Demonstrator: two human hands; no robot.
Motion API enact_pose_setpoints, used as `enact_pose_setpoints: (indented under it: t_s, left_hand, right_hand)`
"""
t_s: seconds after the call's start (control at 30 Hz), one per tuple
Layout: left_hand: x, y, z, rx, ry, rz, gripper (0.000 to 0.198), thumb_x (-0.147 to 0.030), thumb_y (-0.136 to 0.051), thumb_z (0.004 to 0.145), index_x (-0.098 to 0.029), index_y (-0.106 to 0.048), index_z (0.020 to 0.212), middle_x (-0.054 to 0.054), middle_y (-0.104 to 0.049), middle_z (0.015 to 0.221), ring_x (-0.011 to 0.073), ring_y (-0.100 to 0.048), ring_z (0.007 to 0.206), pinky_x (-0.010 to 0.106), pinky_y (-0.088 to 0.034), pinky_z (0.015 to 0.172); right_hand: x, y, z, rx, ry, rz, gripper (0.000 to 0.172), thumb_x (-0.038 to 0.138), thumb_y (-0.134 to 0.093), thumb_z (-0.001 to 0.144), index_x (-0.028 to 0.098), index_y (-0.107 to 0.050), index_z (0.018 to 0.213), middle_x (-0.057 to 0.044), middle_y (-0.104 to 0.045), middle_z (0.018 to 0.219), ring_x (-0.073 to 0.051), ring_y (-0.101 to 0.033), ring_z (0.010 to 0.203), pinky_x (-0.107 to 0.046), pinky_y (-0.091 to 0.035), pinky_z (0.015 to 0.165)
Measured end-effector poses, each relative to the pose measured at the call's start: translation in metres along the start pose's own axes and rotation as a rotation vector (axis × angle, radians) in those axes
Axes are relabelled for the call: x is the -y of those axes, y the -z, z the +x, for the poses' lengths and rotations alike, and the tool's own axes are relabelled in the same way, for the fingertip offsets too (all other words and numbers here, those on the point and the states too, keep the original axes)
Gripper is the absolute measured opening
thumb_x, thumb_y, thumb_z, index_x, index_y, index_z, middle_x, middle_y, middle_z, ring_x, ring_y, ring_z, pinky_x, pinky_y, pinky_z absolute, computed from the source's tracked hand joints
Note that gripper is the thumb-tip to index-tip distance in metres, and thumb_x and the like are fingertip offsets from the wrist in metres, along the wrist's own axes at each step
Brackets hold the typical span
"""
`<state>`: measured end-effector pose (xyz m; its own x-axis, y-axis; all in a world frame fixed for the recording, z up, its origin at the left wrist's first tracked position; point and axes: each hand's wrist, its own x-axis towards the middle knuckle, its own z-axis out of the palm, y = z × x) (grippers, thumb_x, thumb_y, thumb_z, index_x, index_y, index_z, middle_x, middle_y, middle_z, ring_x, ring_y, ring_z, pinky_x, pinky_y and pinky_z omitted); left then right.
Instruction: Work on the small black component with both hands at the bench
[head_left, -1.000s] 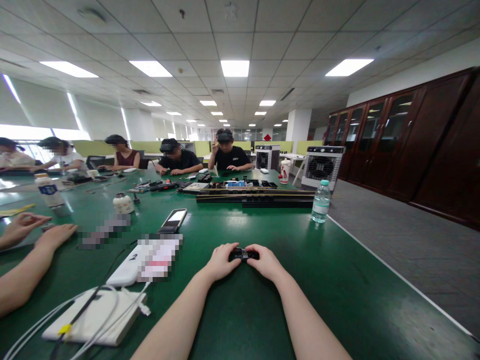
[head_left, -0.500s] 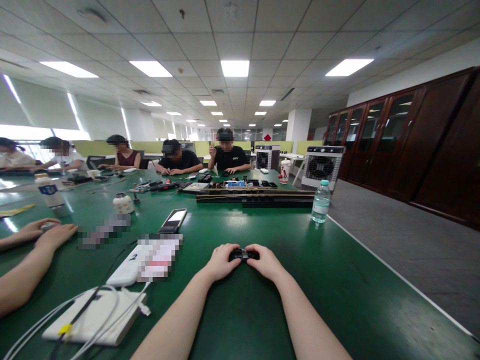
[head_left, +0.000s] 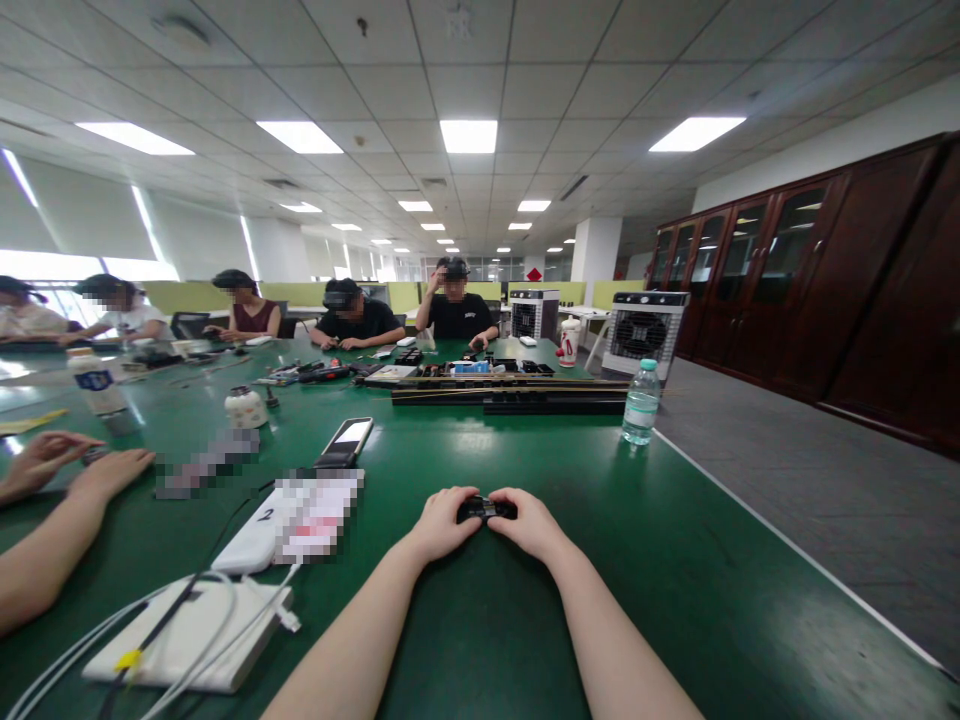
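Held at both ends, a small black gadget point(head_left: 486, 509) sits between the left hand point(head_left: 439, 522) and the right hand point(head_left: 534, 522). Each hand is closed on its own end, with the thumb on the near side and the fingers curled over the far side. Only the middle of the gadget shows, and it has some shiny bits. It is right in front of the person, low over the green table point(head_left: 750, 600). I cannot tell if it touches the table top.

To the left of the hands lies a white slab with a "2" on it point(head_left: 244, 535), next to a blurred pink and white thing point(head_left: 319, 515). A phone point(head_left: 347, 443) lies just behind them. Nearer the person is a flat white box point(head_left: 202, 650), with a white cable point(head_left: 232, 650) looped over it and a yellow tag point(head_left: 129, 660) on a black cord.

Far to the left, another person's two hands point(head_left: 111, 476) are close to a small thing that is hard to see. A clear water bottle point(head_left: 640, 408) stands upright to the right, past the hands. Long black bars point(head_left: 555, 407) lie across the table farther back. Behind them sits a person in a black shirt point(head_left: 459, 318), with one hand up by the head.
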<state>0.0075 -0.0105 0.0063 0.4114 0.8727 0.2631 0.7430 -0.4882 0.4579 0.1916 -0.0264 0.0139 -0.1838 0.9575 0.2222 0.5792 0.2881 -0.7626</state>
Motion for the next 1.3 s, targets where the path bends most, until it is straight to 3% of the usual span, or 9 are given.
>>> enact_pose_setpoints:
  t_s: [0.8, 1.1, 1.3]
  left_hand:
    - [-0.0026, 0.0025, 0.0004, 0.007, 0.012, -0.014, 0.041, -0.028, -0.056, 0.076, -0.023, -0.054, 0.116, 0.004, -0.062, 0.113, 0.0224, -0.053, 0.107, 0.035, -0.038, 0.095]
    - [-0.0003, 0.0004, 0.0008, 0.004, 0.005, -0.015, 0.038, -0.030, -0.055, 0.076, -0.022, -0.055, 0.114, 0.004, -0.063, 0.111, 0.0223, -0.054, 0.105, 0.035, -0.039, 0.094]
    - [-0.0019, 0.0021, 0.0000, 0.013, 0.009, -0.011, 0.038, -0.030, -0.054, 0.077, -0.023, -0.055, 0.114, 0.003, -0.063, 0.110, 0.0222, -0.054, 0.105, 0.035, -0.039, 0.093]
  right_hand:
    - [0.0032, -0.0020, -0.0012, -0.027, -0.013, -0.126, 0.024, 0.022, -0.063, 0.066, 0.022, -0.068, 0.089, -0.004, -0.067, 0.097, -0.021, -0.058, 0.094, -0.033, -0.042, 0.086]
    - [0.0084, 0.0016, -0.0013, -0.051, 0.043, -0.081, 0.016, 0.023, -0.060, 0.070, 0.022, -0.067, 0.084, -0.003, -0.067, 0.094, -0.020, -0.058, 0.093, -0.033, -0.042, 0.086]
    - [0.0069, 0.0016, 0.0007, -0.137, 0.005, 0.018, 0.021, 0.025, -0.058, 0.071, 0.019, -0.066, 0.091, -0.005, -0.068, 0.096, -0.020, -0.059, 0.094, -0.033, -0.043, 0.086]
